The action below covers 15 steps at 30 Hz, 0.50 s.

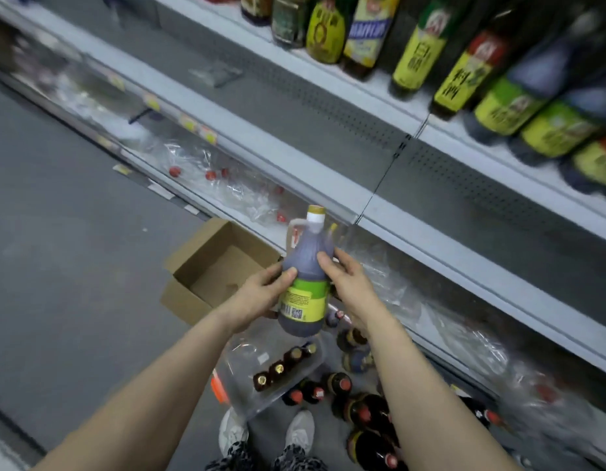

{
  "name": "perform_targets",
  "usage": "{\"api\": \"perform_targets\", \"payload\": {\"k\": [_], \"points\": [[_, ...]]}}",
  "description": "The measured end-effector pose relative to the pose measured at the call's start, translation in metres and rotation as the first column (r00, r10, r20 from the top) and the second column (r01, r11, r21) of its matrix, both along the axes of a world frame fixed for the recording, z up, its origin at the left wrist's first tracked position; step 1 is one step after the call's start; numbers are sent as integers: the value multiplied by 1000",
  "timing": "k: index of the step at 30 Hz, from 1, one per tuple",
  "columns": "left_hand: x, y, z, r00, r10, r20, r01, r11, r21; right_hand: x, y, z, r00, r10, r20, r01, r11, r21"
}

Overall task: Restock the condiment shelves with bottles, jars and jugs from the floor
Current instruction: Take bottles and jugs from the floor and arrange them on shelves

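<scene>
I hold a dark jug [306,263] with a green-yellow label, a handle and a yellow-white cap in front of me, above the floor. My left hand [260,294] grips its left side at the label. My right hand [345,283] grips its right side, thumb on the dark shoulder. Below, on the floor, stand several dark bottles with red caps [342,385], and a clear plastic tray [260,399] holds a few gold-capped bottles. The upper shelf [379,93] at top right carries a row of dark bottles with yellow and green labels [417,59].
An open cardboard box [223,266] sits on the grey floor left of the jug. The middle shelf [464,253] runs bare across the view. The lowest shelf holds red-capped bottles in clear plastic wrap [226,185]. My shoes [267,433] are at the bottom.
</scene>
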<state>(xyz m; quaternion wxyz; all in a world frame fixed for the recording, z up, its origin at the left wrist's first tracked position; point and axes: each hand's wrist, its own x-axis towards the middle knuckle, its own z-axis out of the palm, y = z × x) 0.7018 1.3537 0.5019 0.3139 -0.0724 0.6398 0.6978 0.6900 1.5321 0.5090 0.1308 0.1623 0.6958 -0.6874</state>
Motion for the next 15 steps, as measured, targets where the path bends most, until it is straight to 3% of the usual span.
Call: {"api": "perform_targets", "payload": {"k": [4,7,15], "points": [[-7,20,47,992,-2,-129,6,999,31,-3,15,52,995,-70,-66,73,997,37],[-14,33,81,973,-14,-232,4,999,-44,-1,28,87,986,-110,-123,117,992,51],[-28,67,123,893,-69,-445,49,997,-55,11,54,145,923,-323,-210,330,944,1]]}}
